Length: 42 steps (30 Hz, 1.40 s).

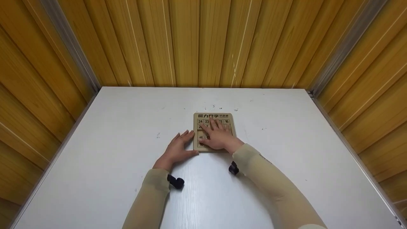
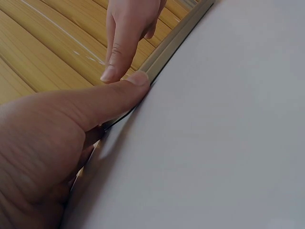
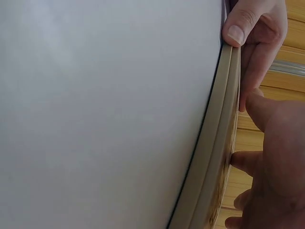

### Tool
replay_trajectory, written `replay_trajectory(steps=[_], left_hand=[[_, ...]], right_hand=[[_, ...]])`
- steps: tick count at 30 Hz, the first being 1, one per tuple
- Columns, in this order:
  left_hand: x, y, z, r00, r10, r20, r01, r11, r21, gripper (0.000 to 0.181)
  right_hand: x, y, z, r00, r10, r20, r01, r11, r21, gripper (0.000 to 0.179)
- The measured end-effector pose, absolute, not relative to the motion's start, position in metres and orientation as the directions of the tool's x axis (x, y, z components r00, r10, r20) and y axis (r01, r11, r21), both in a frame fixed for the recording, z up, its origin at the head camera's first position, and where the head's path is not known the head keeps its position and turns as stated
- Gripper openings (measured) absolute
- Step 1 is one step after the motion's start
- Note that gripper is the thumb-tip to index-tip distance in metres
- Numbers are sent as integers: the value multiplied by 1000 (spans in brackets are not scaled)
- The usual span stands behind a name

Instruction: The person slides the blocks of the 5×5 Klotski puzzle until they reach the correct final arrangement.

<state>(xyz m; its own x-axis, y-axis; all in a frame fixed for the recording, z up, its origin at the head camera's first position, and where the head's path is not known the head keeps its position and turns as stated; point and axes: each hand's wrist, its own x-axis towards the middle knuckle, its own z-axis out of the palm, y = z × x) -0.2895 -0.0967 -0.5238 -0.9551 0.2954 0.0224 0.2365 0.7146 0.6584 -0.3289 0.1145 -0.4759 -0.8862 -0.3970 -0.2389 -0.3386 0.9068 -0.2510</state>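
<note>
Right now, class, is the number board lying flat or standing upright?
Flat: the number board lies face up on the white table, its numbers showing.

Along the far edge of a board, which is lying well inside the table's far edge, dark Chinese characters are reading "磁力" and "字", with one between them being partly covered; smaller print toward the far right corner is staying too blurred to read. Below, tile 24 is sitting near the board's far left corner, tile 23 beside it, and tile 16 near the far right corner. Numbers nearer the board's near edge are showing only partly.
</note>
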Motion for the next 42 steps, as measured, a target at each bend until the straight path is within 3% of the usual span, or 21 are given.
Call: replay_trajectory(steps=[32, 42], left_hand=[[-290, -99, -524, -945, 322, 62, 281, 698, 658, 88], [-290, -97, -526, -951, 307, 38, 254, 707, 660, 89]], right_hand=[[-300, 123, -477, -855, -470, -219, -406, 869, -282, 80], [-324, 120, -471, -878, -432, -207, -360, 880, -310, 80]])
